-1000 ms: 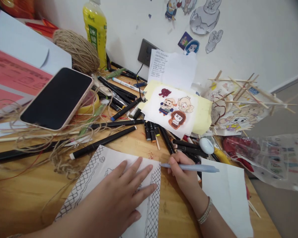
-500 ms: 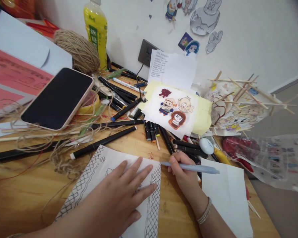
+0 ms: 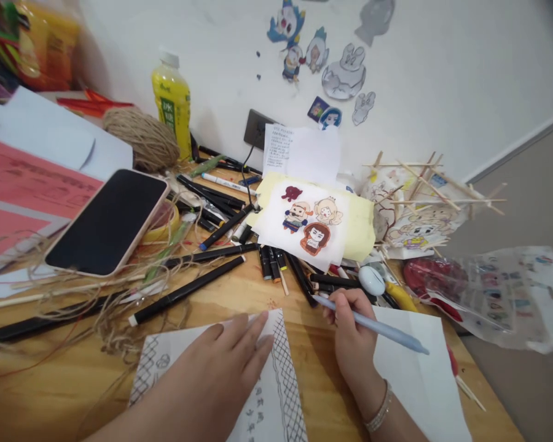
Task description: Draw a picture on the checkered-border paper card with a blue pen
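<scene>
My left hand (image 3: 221,368) lies flat with fingers stretched over a white sheet of paper (image 3: 270,399), covering much of it. Hatched, net-like borders run down the sheet's sides, and handwritten characters show beside my hand. My right hand (image 3: 352,331) is closed around a light blue pen (image 3: 387,331), off the sheet's right edge. The pen's tip points left and its back end slopes down to the right. A bracelet sits on the right wrist. Partly under that forearm lies a blank white paper (image 3: 417,362).
Black markers (image 3: 188,290) and tangled twine (image 3: 115,325) spread behind the sheet. At left lies a phone (image 3: 108,221); behind it stand a twine ball (image 3: 142,138) and a yellow bottle (image 3: 172,104). Coloured drawings (image 3: 316,236), a stick-framed paper construction (image 3: 424,209) and a plastic bag (image 3: 498,294) are farther right.
The sheet has turned on the table, and its far edge sits lower in view. My left fingers have drawn closer together. The right hand with the pen has shifted right, away from the sheet.
</scene>
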### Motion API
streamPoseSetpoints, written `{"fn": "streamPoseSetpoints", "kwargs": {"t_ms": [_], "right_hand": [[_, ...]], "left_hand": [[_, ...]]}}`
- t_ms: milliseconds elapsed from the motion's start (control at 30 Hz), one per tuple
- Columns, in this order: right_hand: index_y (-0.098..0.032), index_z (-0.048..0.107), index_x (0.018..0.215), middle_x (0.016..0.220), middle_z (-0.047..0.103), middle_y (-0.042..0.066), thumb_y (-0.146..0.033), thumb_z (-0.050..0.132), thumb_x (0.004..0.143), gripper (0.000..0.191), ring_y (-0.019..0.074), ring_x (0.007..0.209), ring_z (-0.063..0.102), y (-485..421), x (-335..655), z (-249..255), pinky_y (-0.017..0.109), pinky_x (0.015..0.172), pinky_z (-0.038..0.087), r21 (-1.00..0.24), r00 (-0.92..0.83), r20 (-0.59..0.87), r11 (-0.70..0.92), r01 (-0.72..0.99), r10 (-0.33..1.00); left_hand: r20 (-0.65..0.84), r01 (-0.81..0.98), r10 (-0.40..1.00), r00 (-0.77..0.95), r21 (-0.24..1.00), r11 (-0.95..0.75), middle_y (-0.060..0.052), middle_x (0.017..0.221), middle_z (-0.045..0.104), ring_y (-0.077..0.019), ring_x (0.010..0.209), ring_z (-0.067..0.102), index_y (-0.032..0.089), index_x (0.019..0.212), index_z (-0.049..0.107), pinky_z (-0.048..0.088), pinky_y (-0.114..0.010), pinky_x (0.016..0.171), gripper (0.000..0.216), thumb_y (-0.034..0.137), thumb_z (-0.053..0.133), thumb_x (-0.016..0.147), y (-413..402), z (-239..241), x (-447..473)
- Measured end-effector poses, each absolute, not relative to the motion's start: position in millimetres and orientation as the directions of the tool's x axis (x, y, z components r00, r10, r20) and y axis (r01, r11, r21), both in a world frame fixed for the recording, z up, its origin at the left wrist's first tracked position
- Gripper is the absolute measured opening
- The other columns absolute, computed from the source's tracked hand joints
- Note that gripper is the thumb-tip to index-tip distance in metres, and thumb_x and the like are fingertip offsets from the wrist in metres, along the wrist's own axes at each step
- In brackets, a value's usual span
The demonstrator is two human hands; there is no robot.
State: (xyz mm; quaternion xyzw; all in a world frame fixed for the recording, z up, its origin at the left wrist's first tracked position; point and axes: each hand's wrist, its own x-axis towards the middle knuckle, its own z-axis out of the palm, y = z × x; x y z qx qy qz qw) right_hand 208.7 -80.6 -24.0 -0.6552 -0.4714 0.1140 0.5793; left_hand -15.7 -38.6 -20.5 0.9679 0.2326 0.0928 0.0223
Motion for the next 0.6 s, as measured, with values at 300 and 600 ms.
{"fn": "streamPoseSetpoints", "kwargs": {"t_ms": [300, 600], "right_hand": [[-0.022, 0.059, 0.09, 0.082, 0.061, 0.002, -0.041, 0.057, 0.088, 0.02, 0.0203, 0.077, 0.058, -82, 215, -7, 0.035, 0.073, 0.046, -0.85, 0.644, 0.445, 0.069, 0.522, 0.623], [-0.021, 0.058, 0.092, 0.089, 0.063, 0.004, -0.044, 0.056, 0.087, 0.023, 0.0218, 0.082, 0.06, -76, 218, -1, 0.037, 0.074, 0.048, -0.868, 0.663, 0.439, 0.096, 0.488, 0.607]], "left_hand": [[-0.11, 0.614, 0.613, 0.783, 0.295, -0.732, -0.011, 0.102, 0.067, -0.0266, 0.09, 0.064, 0.017, 0.106, 0.068, 0.051, -0.039, 0.075, 0.027, 0.026, 0.046, 0.092, -23, 10, -13], [-0.127, 0.445, 0.452, 0.883, 0.533, -0.719, -0.005, 0.105, 0.057, -0.0253, 0.098, 0.054, 0.019, 0.097, 0.065, 0.043, -0.033, 0.083, 0.052, 0.036, 0.086, 0.054, 6, 15, -27]]}}
